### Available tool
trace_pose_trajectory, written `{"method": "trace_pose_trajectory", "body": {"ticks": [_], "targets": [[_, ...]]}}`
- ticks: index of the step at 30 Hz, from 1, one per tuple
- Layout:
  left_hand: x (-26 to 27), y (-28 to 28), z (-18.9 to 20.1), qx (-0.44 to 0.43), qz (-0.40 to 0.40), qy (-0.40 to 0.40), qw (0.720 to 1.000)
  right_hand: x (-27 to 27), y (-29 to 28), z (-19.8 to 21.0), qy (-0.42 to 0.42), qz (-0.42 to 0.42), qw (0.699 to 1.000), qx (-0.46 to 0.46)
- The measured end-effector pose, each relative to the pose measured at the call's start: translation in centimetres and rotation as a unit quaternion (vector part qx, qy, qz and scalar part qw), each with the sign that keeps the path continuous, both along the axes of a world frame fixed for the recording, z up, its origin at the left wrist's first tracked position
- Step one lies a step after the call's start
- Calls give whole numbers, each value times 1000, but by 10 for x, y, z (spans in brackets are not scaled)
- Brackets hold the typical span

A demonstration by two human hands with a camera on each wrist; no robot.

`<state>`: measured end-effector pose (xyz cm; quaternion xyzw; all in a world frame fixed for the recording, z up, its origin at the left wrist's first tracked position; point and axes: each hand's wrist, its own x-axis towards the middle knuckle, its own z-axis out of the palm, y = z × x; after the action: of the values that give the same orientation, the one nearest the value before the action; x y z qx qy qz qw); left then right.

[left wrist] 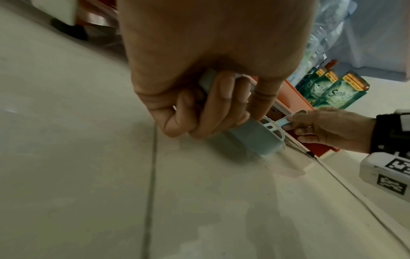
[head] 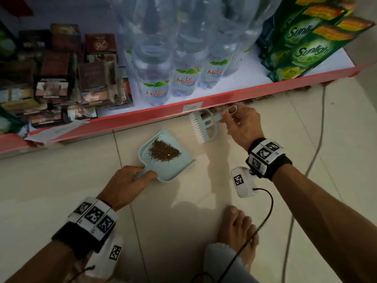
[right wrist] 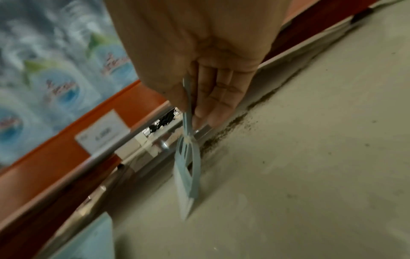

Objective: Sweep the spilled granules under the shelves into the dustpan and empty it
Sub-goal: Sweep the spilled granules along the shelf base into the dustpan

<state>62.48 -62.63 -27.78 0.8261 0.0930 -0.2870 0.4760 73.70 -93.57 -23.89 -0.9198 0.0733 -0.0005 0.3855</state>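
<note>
A pale blue dustpan (head: 175, 164) lies on the tiled floor in front of the red shelf edge (head: 163, 111), with a heap of brown granules (head: 164, 152) in it. My left hand (head: 127, 185) grips its handle (left wrist: 206, 82), fingers curled round it. My right hand (head: 241, 124) pinches the thin handle of a small pale blue brush (head: 202, 125) with white bristles, held just off the floor beside the shelf base. More dark granules (right wrist: 224, 131) lie along the floor under the shelf edge, to the right of the brush.
Water bottles (head: 157, 78), green detergent packs (head: 302, 43) and dark boxes (head: 57, 78) stand on the bottom shelf. A thin cable (head: 320, 127) runs across the floor on the right. My bare foot (head: 238, 233) is near the lower middle.
</note>
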Motion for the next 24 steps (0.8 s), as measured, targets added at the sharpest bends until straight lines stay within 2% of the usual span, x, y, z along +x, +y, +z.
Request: {"method": "trace_pose_trajectory", "body": {"ticks": [4, 9, 11, 13, 17, 24], "targets": [[15, -34, 13, -8, -13, 6, 1000, 1, -25, 17, 67, -18, 980, 189], [27, -65, 21, -8, -18, 9, 1000, -15, -53, 51, 128, 76, 948, 280], [32, -75, 23, -12, -34, 7, 999, -24, -65, 61, 123, 101, 940, 303], [36, -86, 25, -16, -55, -8, 998, -31, -77, 69, 101, 109, 943, 298], [47, -115, 28, -23, -96, -27, 995, -42, -96, 77, 45, 88, 971, 218], [75, -173, 27, -38, -176, -31, 983, -55, -135, 71, -15, -43, 993, 106]]}}
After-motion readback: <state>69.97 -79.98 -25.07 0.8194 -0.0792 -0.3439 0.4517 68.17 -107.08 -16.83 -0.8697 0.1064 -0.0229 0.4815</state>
